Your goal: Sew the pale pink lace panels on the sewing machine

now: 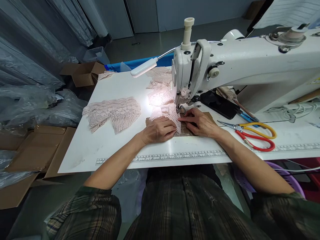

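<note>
A strip of pale pink lace runs under the needle area of a white sewing machine. My left hand rests on the lace's near end, its fingers bent and pressed together on the fabric. From the other side my right hand reaches in with fingers stretched and the thumb apart; the index fingertip touches the lace's right edge near the presser foot. A brown board lies under both hands. More pink lace is bunched behind, beside the machine head. Another pink lace piece lies flat to the left.
Scissors with yellow and red handles lie right of my right hand, near a black phone. A small lamp lights the lace. A printed ruler edges the white table. Cardboard boxes stand at left.
</note>
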`<control>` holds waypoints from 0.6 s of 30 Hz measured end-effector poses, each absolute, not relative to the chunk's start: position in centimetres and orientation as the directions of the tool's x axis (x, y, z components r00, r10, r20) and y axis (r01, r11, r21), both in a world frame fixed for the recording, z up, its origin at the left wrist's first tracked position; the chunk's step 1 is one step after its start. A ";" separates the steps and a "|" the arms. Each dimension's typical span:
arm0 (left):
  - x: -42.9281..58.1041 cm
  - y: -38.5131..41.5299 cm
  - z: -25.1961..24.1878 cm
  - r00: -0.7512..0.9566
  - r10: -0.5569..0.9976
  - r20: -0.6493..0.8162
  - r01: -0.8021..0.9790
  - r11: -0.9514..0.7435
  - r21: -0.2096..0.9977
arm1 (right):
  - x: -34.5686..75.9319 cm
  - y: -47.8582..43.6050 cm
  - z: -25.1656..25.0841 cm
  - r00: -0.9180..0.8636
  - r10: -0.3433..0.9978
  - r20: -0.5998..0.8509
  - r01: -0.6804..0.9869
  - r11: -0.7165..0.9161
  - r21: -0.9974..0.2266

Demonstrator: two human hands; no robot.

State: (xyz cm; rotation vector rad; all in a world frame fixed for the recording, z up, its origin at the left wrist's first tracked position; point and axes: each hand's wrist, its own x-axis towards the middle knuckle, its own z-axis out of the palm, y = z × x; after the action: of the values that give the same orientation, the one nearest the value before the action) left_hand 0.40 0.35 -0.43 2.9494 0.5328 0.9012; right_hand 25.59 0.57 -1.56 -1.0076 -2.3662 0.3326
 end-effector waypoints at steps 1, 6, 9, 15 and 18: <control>0.4 0.4 -0.4 0.784 0.313 0.536 0.312 -0.945 0.095 | 25.6 0.6 -1.6 -0.576 0.718 0.390 0.587 0.696 -0.413; 0.4 0.4 0.0 0.824 0.261 0.503 0.287 -0.958 0.027 | 25.6 0.5 -1.5 -0.573 0.723 0.385 0.596 0.691 -0.409; 0.3 0.1 0.3 0.842 0.283 0.458 0.308 -0.951 0.021 | 25.7 0.4 -1.3 -0.596 0.708 0.379 0.573 0.705 -0.417; 0.2 0.0 2.1 0.915 0.274 0.296 0.275 -0.961 0.038 | 25.9 0.3 -1.2 -0.635 0.675 0.377 0.560 0.737 -0.377; 0.6 0.7 2.8 0.928 0.285 0.240 0.271 -0.959 0.088 | 25.8 0.2 -1.2 -0.640 0.666 0.382 0.565 0.745 -0.353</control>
State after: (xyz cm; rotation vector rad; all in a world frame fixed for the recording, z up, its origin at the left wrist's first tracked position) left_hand 0.57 0.73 2.79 3.0322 0.4373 0.3904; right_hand 25.85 0.18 -1.17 -0.9312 -2.4495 0.2752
